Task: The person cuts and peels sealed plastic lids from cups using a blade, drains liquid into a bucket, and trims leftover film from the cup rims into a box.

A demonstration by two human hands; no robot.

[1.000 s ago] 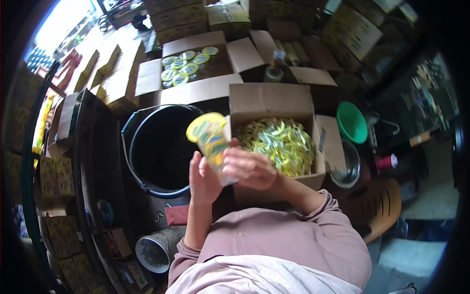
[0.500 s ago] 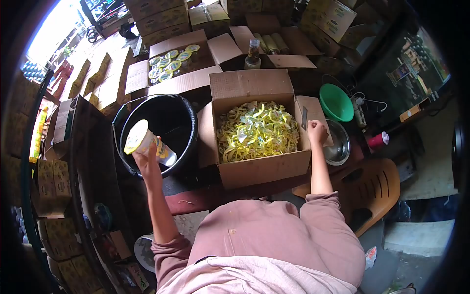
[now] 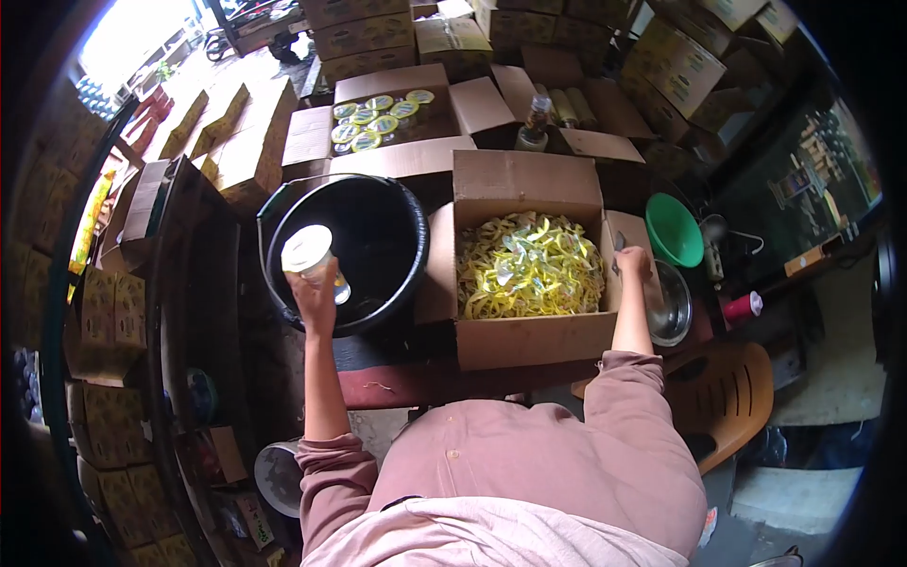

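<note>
My left hand (image 3: 315, 295) is wrapped round a plastic cup (image 3: 307, 248) with a pale, flat top, over the left side of a black bucket (image 3: 416, 269). A clear, yellow-marked part, perhaps a second cup, shows beyond my fingers. My right hand (image 3: 634, 266) is closed on a small dark flat blade (image 3: 619, 242), above the right flap of an open cardboard box (image 3: 534, 342). Yellow and clear plastic strips (image 3: 529, 269) fill that box. The bucket's inside is dark, so its contents are hard to make out.
Behind the bucket, an open carton (image 3: 392, 159) holds several yellow-lidded cups (image 3: 382, 125). A green bowl (image 3: 675, 230), a metal bowl (image 3: 682, 326) and a pink spool (image 3: 742, 307) lie to the right. An orange chair (image 3: 727, 406) stands near my right arm.
The view has swung, shifting the scene rightward. My left hand has turned the cup so its top faces up more. The blade in my right hand is tilted differently.
</note>
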